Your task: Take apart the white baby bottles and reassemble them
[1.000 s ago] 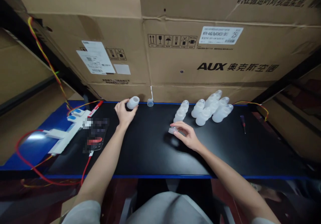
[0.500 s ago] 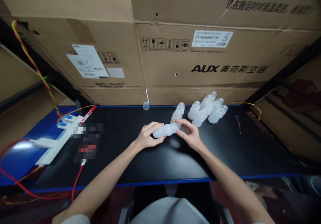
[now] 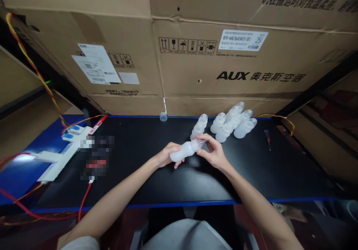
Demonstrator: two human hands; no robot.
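Note:
A milky-white baby bottle (image 3: pixel 182 151) with a clear top lies tilted across both hands above the black table. My left hand (image 3: pixel 165 155) holds its body near the base, the thumb on top and fingers beneath. At the other end, the fingers of my right hand (image 3: pixel 214 152) close round the clear top, which they partly hide. Just behind the hands, more baby bottles with clear domed tops (image 3: pixel 198 127) stand on the table. Several others form a cluster (image 3: pixel 233 122) to the right.
A small clear cap (image 3: pixel 163 116) sits at the table's back edge, before a large cardboard box (image 3: pixel 184 67). On the right lies a screwdriver (image 3: pixel 267 140). To the left are a white power strip (image 3: pixel 60 156), a red marker (image 3: pixel 97 124), a blurred-out item and red and yellow cables.
The held bottle has tilted, its base coming lower and nearer me. My left fingers have shifted under it, while my right hand stays at the top. The view has moved slightly.

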